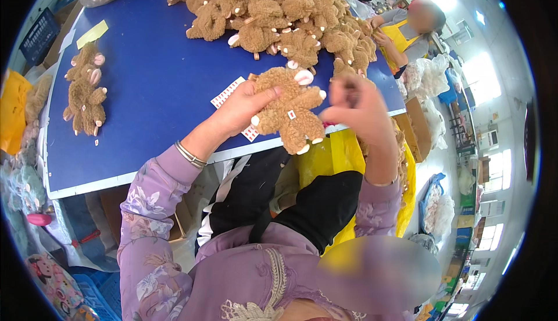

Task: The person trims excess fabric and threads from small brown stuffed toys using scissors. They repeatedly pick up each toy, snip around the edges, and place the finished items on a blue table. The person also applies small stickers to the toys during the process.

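Note:
My left hand [239, 110] is closed on a brown plush toy [279, 120], thumb on top, held over the near edge of the blue table [157, 83]. The toy looks flat, with pink-lined ears and white paw tips; a small white sticker [292, 115] with a red mark sits on its middle. Just right of the toy, my right hand [365, 112] is raised and smeared by motion, so its fingers and anything in them cannot be made out. Partly beneath my left hand lies a white sheet of red-marked stickers [228, 92].
A big heap of similar plush toys [256, 16] covers the table's far side. More plush toys [85, 97] lie at the left beside a yellow paper slip [92, 34]. A yellow bag [334, 152] hangs below the near edge. A co-worker in a yellow apron [397, 36] stands at far right.

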`<control>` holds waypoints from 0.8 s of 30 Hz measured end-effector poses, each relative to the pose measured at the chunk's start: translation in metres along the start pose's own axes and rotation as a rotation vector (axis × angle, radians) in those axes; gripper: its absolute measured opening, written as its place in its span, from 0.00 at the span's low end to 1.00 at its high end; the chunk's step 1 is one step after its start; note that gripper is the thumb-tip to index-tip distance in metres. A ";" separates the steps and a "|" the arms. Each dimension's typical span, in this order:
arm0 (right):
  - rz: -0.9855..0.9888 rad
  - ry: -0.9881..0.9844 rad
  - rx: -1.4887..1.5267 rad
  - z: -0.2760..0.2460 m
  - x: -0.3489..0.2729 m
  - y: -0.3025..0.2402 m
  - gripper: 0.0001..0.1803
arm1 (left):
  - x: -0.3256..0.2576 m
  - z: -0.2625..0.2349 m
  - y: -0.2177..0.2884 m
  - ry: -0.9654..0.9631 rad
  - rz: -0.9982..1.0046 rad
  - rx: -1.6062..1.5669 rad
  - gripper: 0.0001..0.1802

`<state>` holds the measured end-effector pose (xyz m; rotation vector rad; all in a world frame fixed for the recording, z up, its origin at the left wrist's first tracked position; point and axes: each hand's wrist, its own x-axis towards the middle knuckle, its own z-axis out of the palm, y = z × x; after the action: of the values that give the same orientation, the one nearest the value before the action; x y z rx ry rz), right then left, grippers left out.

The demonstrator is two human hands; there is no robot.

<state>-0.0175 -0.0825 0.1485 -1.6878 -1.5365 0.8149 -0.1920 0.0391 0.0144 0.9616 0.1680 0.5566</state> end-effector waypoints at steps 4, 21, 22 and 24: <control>0.034 0.390 0.505 -0.004 -0.033 0.038 0.12 | 0.004 0.008 -0.003 0.011 0.035 -0.046 0.19; 0.137 0.384 0.720 0.102 -0.017 0.084 0.15 | 0.003 0.019 -0.011 0.132 0.162 0.305 0.16; 0.109 0.376 0.765 0.104 -0.016 0.081 0.15 | 0.002 0.019 -0.010 0.143 0.116 0.245 0.16; 0.109 0.317 0.802 0.102 -0.018 0.086 0.16 | 0.002 0.023 -0.010 0.140 0.072 0.143 0.16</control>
<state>-0.0562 -0.0964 0.0203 -1.2154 -0.7458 0.9889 -0.1781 0.0191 0.0195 1.0710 0.3029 0.6855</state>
